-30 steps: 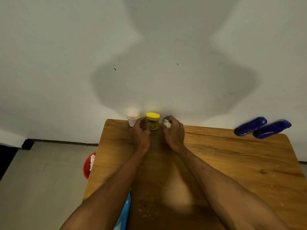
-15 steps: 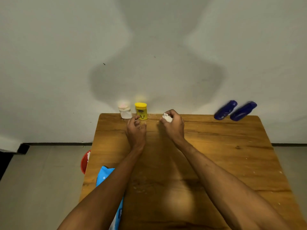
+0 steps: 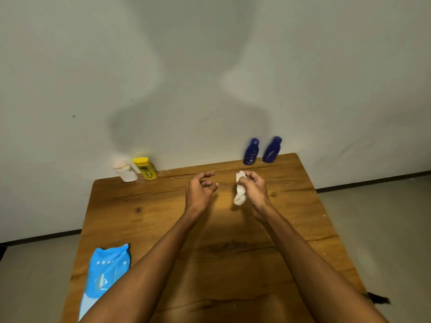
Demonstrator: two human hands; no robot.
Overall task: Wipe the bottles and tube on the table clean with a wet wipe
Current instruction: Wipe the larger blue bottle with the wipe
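Right hand (image 3: 253, 191) clenched round wet wipe (image 3: 240, 192); left hand (image 3: 200, 190) loosely open, empty, beside wipe. Two blue bottles (image 3: 261, 151) beyond wipe.

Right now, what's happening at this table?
A person is cleaning containers. The right hand grips a crumpled wet wipe; the left hand is empty, fingers curled, above the table. A yellow bottle and white bottle stand far left, two blue bottles far right. A blue wipe pack lies near left.
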